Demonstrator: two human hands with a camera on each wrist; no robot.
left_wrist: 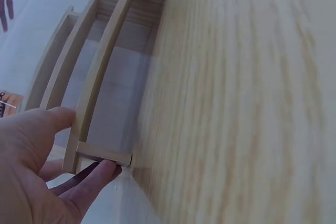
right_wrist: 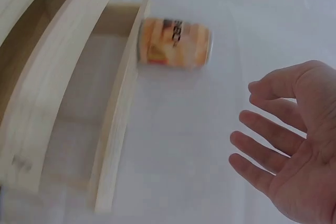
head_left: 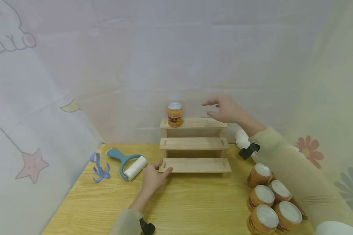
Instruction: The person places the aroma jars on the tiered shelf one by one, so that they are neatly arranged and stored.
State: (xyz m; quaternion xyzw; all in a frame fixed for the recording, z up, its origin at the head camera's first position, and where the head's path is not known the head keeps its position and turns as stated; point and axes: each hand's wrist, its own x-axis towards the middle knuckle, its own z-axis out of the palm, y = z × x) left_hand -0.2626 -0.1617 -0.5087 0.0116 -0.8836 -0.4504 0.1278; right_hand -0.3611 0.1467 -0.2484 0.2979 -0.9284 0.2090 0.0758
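A three-step wooden shelf (head_left: 194, 143) stands at the back of the table. My left hand (head_left: 152, 176) grips the left end of its lowest step, thumb on the front edge and fingers round the side, as the left wrist view shows. On the left part of the top step stands an orange can (head_left: 175, 115) with a silver lid, upright. To the right of that can, above the top step, my right hand (head_left: 225, 109) hovers with nothing in it, its fingers spread and slightly bent. In the right wrist view a gap separates the fingers from the can (right_wrist: 175, 43).
Several similar orange cans (head_left: 264, 215) stand grouped at the table's right, under the right forearm. A fluffy white thing (head_left: 242, 138) sits behind them. Left of the shelf lie a blue-handled lint roller (head_left: 135, 168) and a purple hook-like item (head_left: 100, 169). A printed cloth hangs behind.
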